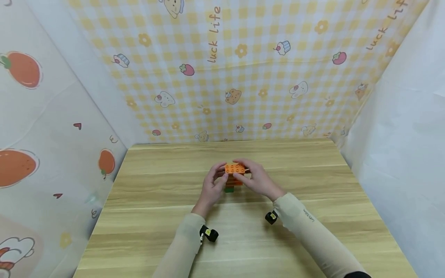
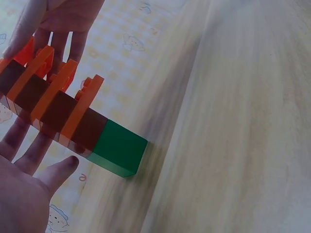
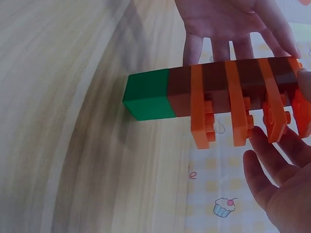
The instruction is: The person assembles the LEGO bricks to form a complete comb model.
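Note:
Between my hands is an upright toy brick tower (image 1: 231, 180), brown bricks (image 3: 216, 80) alternating with orange bricks (image 3: 198, 107) over a green brick (image 3: 146, 94) at its foot. The orange layers jut out to the right. A studded orange brick (image 1: 234, 169) tops it. My left hand (image 1: 213, 186) holds the tower's upper end from the left, thumb at the front corner and fingers behind. From the right, my right hand (image 1: 257, 180) grips the same top brick, its thumb in front and index finger at the back. In both wrist views the lower fingers spread beside the tower.
The tower's green foot is close to the wooden table (image 1: 156, 220). A yellow checked cloth (image 1: 222, 81) hangs behind the table's far edge. White sheets flank both sides, the left one (image 1: 69, 146) printed with fruit. A small black camera (image 1: 209, 233) is strapped at the left wrist.

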Action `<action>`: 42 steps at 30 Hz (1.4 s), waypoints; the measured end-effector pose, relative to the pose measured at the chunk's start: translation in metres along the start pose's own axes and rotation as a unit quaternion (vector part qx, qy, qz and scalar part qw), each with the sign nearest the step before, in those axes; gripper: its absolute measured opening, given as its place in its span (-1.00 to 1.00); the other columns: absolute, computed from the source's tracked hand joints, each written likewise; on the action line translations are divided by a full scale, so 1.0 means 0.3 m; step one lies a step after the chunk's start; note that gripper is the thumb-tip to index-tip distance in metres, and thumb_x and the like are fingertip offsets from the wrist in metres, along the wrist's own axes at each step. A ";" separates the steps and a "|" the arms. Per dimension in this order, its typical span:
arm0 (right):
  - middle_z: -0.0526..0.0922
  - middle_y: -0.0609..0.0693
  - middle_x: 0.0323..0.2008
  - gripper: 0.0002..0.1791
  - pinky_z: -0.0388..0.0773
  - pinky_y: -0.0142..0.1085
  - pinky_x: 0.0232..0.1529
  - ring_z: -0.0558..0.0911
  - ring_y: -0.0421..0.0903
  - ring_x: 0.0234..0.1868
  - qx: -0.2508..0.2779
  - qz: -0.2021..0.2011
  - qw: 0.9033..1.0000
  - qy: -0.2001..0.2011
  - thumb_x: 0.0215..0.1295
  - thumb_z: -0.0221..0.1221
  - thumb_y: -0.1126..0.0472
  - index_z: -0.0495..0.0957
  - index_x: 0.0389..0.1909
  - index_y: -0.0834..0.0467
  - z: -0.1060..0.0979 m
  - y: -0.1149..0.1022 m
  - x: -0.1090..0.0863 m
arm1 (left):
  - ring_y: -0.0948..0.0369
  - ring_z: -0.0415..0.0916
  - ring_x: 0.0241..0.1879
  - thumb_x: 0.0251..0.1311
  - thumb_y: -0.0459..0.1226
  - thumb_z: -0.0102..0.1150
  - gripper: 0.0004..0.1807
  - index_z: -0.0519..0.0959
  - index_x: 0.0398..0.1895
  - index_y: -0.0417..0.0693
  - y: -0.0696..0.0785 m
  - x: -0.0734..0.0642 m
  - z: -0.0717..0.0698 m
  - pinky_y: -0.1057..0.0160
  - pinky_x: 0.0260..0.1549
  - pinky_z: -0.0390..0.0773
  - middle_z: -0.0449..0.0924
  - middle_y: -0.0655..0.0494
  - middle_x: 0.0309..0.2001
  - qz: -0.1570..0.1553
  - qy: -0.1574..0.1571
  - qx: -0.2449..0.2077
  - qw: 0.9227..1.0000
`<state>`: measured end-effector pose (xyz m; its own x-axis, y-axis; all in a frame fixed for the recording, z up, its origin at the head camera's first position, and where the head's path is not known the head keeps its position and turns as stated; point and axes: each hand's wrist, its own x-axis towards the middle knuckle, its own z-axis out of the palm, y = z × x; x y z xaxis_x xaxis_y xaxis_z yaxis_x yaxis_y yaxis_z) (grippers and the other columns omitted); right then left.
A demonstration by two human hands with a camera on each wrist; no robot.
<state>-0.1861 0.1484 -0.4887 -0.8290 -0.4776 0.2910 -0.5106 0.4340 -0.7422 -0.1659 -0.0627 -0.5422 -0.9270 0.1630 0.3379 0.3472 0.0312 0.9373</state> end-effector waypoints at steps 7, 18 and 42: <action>0.66 0.10 0.22 -0.39 0.70 0.00 0.07 0.70 0.00 0.09 -0.004 0.009 1.000 -0.005 0.44 0.36 0.17 0.42 0.44 0.13 0.008 0.020 -0.015 | -0.09 0.54 0.24 0.47 -0.34 0.25 -0.45 0.40 0.46 0.07 -0.016 -0.013 -0.001 -0.11 0.16 0.63 0.52 -0.10 0.30 -0.027 -0.017 -0.014 0.999; 0.64 0.10 0.21 -0.20 0.67 0.02 0.10 0.67 0.03 0.12 0.005 0.045 0.999 -0.018 0.34 0.43 0.24 0.30 0.53 0.08 0.024 0.051 -0.043 | -0.10 0.51 0.28 0.43 -0.33 0.30 -0.39 0.37 0.49 0.05 -0.036 -0.028 -0.002 -0.08 0.19 0.62 0.50 -0.07 0.35 -0.048 -0.020 -0.005 0.999; 0.70 0.09 0.09 -0.37 0.70 -0.05 0.06 0.70 0.03 0.08 0.030 0.063 0.997 -0.015 0.46 0.32 0.26 0.33 0.47 0.10 0.067 0.106 -0.064 | -0.07 0.54 0.25 0.42 -0.39 0.29 -0.33 0.37 0.51 0.23 -0.067 -0.037 0.004 -0.06 0.17 0.64 0.50 -0.05 0.31 -0.056 -0.012 0.026 0.998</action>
<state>-0.1820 0.1559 -0.5302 -0.8786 -0.4443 0.1753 -0.3868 0.4467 -0.8067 -0.1624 -0.0640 -0.5648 -0.9568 0.1796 0.2287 0.2494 0.1022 0.9630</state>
